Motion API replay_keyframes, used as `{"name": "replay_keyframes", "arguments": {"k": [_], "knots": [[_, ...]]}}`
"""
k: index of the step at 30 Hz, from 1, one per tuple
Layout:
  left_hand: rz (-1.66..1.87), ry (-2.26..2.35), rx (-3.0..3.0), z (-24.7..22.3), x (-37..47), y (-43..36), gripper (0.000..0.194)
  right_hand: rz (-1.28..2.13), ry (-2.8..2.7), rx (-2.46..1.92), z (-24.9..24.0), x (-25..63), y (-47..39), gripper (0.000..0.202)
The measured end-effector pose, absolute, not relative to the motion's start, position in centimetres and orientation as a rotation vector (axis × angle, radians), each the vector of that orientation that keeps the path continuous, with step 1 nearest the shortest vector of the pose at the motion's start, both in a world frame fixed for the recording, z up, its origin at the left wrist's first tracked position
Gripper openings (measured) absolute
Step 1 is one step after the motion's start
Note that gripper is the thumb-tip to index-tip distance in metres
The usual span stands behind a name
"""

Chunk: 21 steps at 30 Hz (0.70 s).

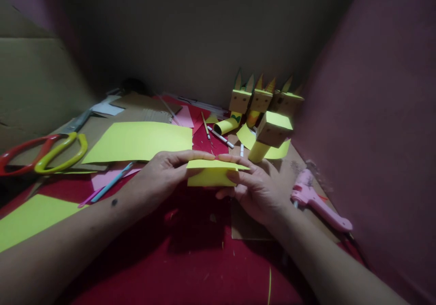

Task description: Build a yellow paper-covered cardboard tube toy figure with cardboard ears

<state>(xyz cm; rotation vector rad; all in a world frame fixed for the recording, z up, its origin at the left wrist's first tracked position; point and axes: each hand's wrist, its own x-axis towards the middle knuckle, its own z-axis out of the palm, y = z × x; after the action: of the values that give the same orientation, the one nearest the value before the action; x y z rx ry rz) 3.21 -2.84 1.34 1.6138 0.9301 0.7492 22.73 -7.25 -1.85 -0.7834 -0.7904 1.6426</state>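
Observation:
Between my hands, above the red tabletop (204, 268), is a small folded piece of yellow paper (211, 177). My left hand (170, 171) grips its left end, fingers along the top edge and thumb against the near face. My right hand (254, 187) pinches the right end, with the thumb on the front and the lower fingers underneath. The fingertips of both hands nearly meet at the paper's upper edge. Just beyond my left hand lies a large yellow sheet (146, 141). Past my right hand stands a cardboard-box figure (274, 132) with a yellow top and a yellow tube below.
Scissors (61, 152) with red and yellow handles lie at the left, near a blue pen-like stick (112, 182). A pink glue gun (318, 200) rests on cardboard at the right. Several eared box figures (262, 100) stand at the back. Walls close in the back and right.

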Motion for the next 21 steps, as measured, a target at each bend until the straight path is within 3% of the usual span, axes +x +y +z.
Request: {"name": "replay_keyframes", "arguments": {"k": [5,21], "knots": [[0.774,0.963,1.623,1.07,3.21,-2.76,0.036,1.621,-0.804,-0.748,-2.07,22.71,-7.2,0.038],[0.7,0.917,1.69,1.12,2.73,-2.48,0.026,1.633,-0.761,-0.772,-1.79,22.73,-7.21,0.035]]}}
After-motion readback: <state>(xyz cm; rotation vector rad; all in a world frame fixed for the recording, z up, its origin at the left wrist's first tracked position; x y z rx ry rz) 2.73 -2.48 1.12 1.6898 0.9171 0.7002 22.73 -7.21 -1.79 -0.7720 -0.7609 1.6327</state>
